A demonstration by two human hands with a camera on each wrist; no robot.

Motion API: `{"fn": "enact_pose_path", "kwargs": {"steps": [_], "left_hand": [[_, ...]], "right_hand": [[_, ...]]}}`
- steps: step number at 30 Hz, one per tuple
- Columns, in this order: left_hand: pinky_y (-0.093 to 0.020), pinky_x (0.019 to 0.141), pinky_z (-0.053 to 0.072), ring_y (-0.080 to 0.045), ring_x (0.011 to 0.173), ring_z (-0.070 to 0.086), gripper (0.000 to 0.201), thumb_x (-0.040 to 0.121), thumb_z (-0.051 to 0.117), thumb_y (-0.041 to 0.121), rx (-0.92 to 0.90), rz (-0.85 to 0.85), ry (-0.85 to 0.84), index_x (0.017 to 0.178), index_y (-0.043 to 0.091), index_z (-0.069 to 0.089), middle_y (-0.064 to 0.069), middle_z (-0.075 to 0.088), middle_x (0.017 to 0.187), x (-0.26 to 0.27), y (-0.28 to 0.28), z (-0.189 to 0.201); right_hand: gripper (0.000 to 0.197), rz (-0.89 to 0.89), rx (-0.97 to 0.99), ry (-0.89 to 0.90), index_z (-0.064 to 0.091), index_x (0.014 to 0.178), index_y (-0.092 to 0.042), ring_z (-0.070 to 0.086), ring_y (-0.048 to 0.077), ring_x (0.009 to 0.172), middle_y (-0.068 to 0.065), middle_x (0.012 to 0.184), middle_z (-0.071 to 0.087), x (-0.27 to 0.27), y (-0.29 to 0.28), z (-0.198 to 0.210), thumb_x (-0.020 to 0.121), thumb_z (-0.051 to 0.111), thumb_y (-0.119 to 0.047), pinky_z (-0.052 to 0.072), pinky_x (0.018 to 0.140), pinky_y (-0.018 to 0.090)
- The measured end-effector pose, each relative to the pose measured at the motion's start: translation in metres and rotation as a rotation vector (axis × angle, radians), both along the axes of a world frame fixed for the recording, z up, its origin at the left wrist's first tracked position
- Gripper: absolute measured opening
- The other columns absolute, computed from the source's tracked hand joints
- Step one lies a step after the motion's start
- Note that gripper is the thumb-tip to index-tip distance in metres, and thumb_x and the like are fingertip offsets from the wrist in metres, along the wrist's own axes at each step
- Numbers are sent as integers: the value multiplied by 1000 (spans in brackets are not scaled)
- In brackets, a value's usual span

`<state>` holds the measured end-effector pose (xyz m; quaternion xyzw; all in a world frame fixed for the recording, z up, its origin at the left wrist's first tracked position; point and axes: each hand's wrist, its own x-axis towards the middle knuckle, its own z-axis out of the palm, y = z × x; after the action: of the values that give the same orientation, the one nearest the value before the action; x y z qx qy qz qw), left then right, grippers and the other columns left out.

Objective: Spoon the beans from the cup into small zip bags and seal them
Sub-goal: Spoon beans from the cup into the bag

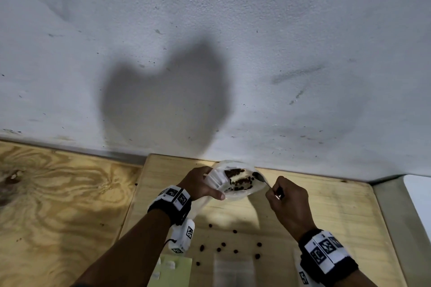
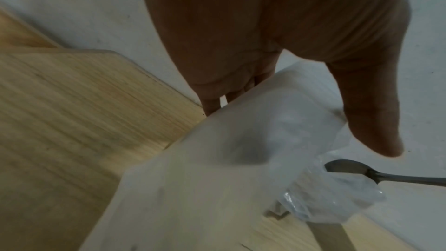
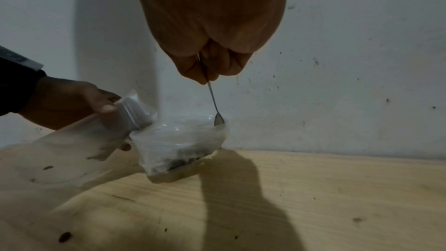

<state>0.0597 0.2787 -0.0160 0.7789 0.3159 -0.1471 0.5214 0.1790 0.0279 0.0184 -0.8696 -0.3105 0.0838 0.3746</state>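
- I see the wooden board (image 1: 326, 212) with loose beans (image 1: 235, 231) scattered on its near part.
- My left hand (image 1: 198, 184) grips an open zip bag (image 3: 79, 140), mouth against the cup.
- The clear cup (image 1: 242, 191), at the far edge by the wall, holds beans (image 1: 240, 180).
- My right hand (image 1: 288, 202) pinches the spoon (image 3: 218, 119), bowl at the cup's right rim.

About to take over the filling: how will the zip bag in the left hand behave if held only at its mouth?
The zip bag will probably sag; its thin film already droops below the left hand. Looks nearly empty, so likely very light. Its mouth may fall shut without fingers spreading it.
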Motion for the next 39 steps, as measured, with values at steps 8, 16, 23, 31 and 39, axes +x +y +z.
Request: {"fn": "enact_pose_path", "kwargs": {"steps": [8, 16, 23, 31, 39], "left_hand": [[-41, 98, 49, -20, 118, 54, 122, 24, 85, 71, 34, -90, 110, 130, 20, 52, -1, 55, 134, 1, 1, -8], [-37, 95, 48, -19, 120, 53, 108, 38, 91, 51, 2, -56, 127, 133, 20, 51, 3, 56, 131, -1, 4, -5], [-32, 82, 48, -18, 104, 60, 91, 33, 88, 52, -73, 7, 102, 114, 21, 62, -1, 64, 116, -3, 10, -9], [-28, 76, 49, -15, 100, 61, 68, 51, 93, 30, -137, 61, 89, 112, 19, 63, 3, 66, 107, -3, 15, -10], [-29, 78, 48, -15, 101, 59, 71, 51, 94, 28, -175, 72, 75, 113, 19, 61, 4, 64, 107, -4, 15, -16]], "right_hand": [[28, -82, 31, 161, 54, 69, -25, 45, 7, 47, -14, 56, 55, -6, 10, -14, 85, 72, -11, 38, 49, 24], [24, 32, 99, 175, 75, 97, -25, 67, -2, 86, -16, 92, 71, -5, 25, -44, 83, 77, -5, 44, 69, 6], [16, 59, 207, 63, 79, 97, -18, 63, -7, 84, -20, 91, 68, 5, 36, -43, 86, 74, -7, 44, 72, 6], [25, 314, 67, -128, 78, 104, -27, 71, 8, 95, -10, 106, 76, 4, 43, -50, 88, 61, -22, 56, 80, 24], [25, 287, 89, -118, 77, 108, -29, 70, 2, 98, -16, 109, 74, 13, 32, -46, 88, 66, -18, 58, 80, 26]]}}
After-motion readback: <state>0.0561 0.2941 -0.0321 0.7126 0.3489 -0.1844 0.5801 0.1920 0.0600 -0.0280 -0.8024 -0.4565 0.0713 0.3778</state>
